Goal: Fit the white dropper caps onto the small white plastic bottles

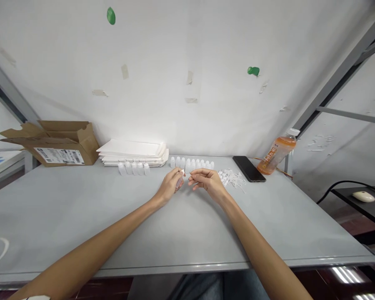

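My left hand [170,183] is closed around a small white dropper bottle [180,178], whose pointed tip sticks up past the fingers. Close beside it, my right hand [208,181] has its thumb and forefinger brought together in a pinch. Anything between those fingertips is too small to make out. Behind my hands stands a row of small white bottles [203,165]. Another group of little bottles [134,168], with thin points on top, stands upright to the left. Right of my right hand lies a loose pile of small white pieces [233,178] with thin tails.
An open cardboard box [62,146] stands at the back left, beside a stack of white envelopes or sheets [131,150]. At the right are a black phone [249,168] and a leaning orange drink bottle [277,153]. All stand on the grey table [112,233] against a white wall.
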`<state>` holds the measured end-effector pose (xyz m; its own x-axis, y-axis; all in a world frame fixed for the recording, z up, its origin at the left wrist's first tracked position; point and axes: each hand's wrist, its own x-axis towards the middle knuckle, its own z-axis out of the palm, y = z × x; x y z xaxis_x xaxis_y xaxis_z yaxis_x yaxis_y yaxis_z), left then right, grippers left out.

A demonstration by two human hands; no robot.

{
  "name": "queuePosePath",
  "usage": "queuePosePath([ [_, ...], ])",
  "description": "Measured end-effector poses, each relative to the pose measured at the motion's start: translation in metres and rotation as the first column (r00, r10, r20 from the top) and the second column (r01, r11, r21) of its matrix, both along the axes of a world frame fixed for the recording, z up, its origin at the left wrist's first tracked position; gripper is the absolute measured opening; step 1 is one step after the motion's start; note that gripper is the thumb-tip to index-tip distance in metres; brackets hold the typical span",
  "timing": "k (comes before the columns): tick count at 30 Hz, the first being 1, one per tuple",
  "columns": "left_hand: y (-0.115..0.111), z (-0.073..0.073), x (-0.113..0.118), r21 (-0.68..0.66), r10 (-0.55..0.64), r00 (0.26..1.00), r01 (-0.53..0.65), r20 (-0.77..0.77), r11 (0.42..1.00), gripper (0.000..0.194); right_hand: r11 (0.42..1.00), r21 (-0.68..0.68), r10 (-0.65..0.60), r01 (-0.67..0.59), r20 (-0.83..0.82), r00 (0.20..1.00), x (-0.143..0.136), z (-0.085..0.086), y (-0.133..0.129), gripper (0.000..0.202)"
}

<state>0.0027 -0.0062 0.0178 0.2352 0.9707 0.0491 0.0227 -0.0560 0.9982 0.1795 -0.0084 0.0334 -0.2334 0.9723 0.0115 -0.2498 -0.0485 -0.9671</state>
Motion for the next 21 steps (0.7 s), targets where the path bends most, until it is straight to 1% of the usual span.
queuePosePath([
  [4, -0.0022, 0.0010, 0.0011, 0.056, -0.022, 0.998, 0.025, -0.060, 0.998, 0.029, 1.000, 0.018, -0.016, 0.015, 0.045, 0.999, 0.0016, -0.0018, 0.0020, 0.033],
  [10, -0.0034, -0.0013, 0.0011, 0.097, -0.082, 0.994, 0.089, -0.076, 0.991, 0.031, 0.991, 0.042, -0.130, 0.127, 0.100, 0.986, 0.0030, -0.0024, 0.0032, 0.031],
  [12, -0.0038, -0.0029, 0.0010, 0.105, -0.114, 0.990, 0.123, -0.088, 0.987, 0.031, 0.993, 0.042, -0.117, 0.114, 0.084, 0.990, 0.0033, -0.0027, 0.0032, 0.032],
  [15, -0.0046, -0.0055, 0.0006, 0.135, -0.145, 0.984, 0.159, -0.105, 0.978, 0.031, 0.998, 0.034, -0.061, 0.059, 0.054, 0.997, 0.0031, -0.0035, 0.0026, 0.033],
  [18, -0.0052, -0.0077, 0.0002, 0.170, -0.133, 0.984, 0.152, -0.115, 0.974, 0.030, 0.999, 0.011, -0.031, 0.030, 0.027, 0.999, 0.0026, -0.0040, 0.0020, 0.033],
  [21, -0.0055, -0.0088, 0.0000, 0.172, -0.118, 0.985, 0.139, -0.123, 0.975, 0.028, 1.000, -0.011, -0.023, 0.023, -0.004, 1.000, 0.0025, -0.0043, 0.0020, 0.034],
])
